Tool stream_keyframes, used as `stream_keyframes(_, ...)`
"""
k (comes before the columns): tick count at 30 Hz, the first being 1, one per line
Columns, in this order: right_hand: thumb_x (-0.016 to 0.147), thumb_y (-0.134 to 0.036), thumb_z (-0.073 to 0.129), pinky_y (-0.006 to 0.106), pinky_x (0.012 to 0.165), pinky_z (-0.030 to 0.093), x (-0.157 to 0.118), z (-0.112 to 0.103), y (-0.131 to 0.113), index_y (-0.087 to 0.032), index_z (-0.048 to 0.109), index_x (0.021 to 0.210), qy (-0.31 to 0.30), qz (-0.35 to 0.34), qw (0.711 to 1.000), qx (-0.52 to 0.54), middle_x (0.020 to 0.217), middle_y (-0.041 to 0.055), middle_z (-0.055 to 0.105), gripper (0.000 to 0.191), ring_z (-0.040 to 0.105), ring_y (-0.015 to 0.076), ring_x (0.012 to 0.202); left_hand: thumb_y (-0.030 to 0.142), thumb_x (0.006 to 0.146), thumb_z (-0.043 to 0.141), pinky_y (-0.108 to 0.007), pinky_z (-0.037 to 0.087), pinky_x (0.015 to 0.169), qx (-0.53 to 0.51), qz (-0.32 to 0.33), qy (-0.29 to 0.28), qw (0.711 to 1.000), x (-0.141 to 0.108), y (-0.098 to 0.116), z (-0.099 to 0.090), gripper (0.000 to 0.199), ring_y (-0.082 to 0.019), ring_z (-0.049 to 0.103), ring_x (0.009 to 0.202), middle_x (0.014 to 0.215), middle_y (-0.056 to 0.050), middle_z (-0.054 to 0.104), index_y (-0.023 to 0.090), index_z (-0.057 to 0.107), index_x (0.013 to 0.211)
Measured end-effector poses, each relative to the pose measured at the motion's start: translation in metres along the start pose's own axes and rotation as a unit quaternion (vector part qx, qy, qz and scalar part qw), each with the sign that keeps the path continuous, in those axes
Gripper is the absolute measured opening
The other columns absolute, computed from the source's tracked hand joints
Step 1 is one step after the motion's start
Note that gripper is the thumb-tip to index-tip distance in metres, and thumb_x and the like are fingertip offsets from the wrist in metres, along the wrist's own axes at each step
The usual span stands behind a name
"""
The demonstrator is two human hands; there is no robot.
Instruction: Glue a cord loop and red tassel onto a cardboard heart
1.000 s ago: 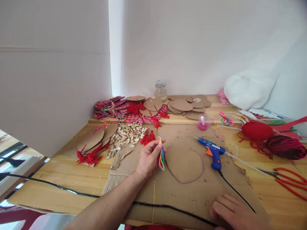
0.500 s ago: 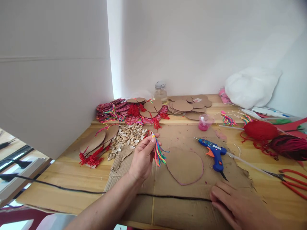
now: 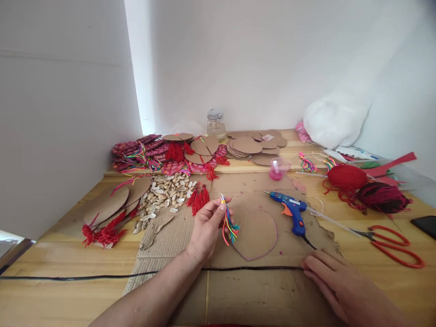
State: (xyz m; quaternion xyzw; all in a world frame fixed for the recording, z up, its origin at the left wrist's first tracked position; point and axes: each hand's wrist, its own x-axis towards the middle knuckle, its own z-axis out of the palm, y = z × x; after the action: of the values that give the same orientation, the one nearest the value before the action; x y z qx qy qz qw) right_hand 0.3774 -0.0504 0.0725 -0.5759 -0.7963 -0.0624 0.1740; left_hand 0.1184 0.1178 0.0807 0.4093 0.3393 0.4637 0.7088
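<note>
A: Left hand (image 3: 207, 227)?
B: Thumb and fingers pinched closed on the top of a multicolored tassel (image 3: 230, 227). Strands hang down, over the left edge of a pink outline (image 3: 276, 236) marked on the cardboard sheet (image 3: 272, 299).
A: Right hand (image 3: 323, 274)?
B: Low on the sheet's right side, fingers together and bent. Black cord (image 3: 252, 268) runs up to the fingertips; can't tell if it's gripped.
A: Next out?
B: Blue glue gun (image 3: 298, 222) lying just beyond the right hand, nozzle pointing left. Red tassel (image 3: 198, 199) near the left hand, beside the peanut shells (image 3: 172, 195).
A: Farther?
B: Red-handled scissors (image 3: 397, 249) on the desk (image 3: 68, 259), right side, with a red yarn ball (image 3: 347, 177) behind. Pink cup (image 3: 276, 173) past the gun. Lidded jar (image 3: 216, 125) at the back, by the wall.
</note>
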Motion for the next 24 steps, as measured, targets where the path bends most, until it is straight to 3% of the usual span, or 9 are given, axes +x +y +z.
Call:
stream_keyframes(7, 0.095, -0.028, 0.057, 0.039, 0.081, 0.052, 0.000, -0.002, 0.017, -0.025, 0.065, 0.088, 0.007, 0.050, 0.999, -0.002, 0.084, 0.0048, 0.070, 0.011, 0.066, 0.0236, 0.080, 0.046, 0.080, 0.079, -0.018, 0.047, 0.048, 0.006, -0.014, -0.011, 1.000, -0.001, 0.000, 0.001, 0.046, -0.012, 0.063, 0.064, 0.080, -0.004, 0.068, 0.013, 0.069, 0.111)
stream_keyframes(15, 0.092, -0.032, 0.063, 0.037, 0.078, 0.053, 0.001, 0.001, -0.002, -0.026, 0.066, 0.087, 0.059, 0.070, 0.995, 0.037, 0.083, 0.0035, 0.071, 0.009, 0.068, 0.0236, 0.079, 0.047, 0.078, 0.081, -0.019, 0.047, 0.049, -0.004, -0.022, -0.016, 1.000, -0.002, 0.001, 0.002, 0.048, -0.013, 0.064, 0.063, 0.080, -0.006, 0.070, 0.013, 0.071, 0.110)
stream_keyframes(20, 0.097, -0.026, 0.055, 0.034, 0.073, 0.053, 0.026, -0.003, -0.027, -0.024, 0.065, 0.085, 0.055, 0.079, 0.990, 0.104, 0.080, 0.0037, 0.069, 0.016, 0.067, 0.0217, 0.077, 0.046, 0.082, 0.078, -0.023, 0.054, 0.056, -0.005, -0.012, -0.065, 0.998, -0.004, 0.004, 0.002, 0.046, -0.018, 0.071, 0.071, 0.092, -0.011, 0.075, 0.013, 0.071, 0.114)
stream_keyframes(24, 0.099, -0.024, 0.050, 0.032, 0.071, 0.054, 0.060, -0.011, -0.045, -0.025, 0.066, 0.101, 0.052, 0.101, 0.978, 0.175, 0.091, 0.0046, 0.071, 0.016, 0.068, 0.0204, 0.083, 0.044, 0.086, 0.075, -0.026, 0.056, 0.062, -0.013, -0.005, -0.103, 0.995, -0.007, 0.005, 0.002, 0.045, -0.020, 0.073, 0.076, 0.093, -0.011, 0.076, 0.014, 0.066, 0.119)
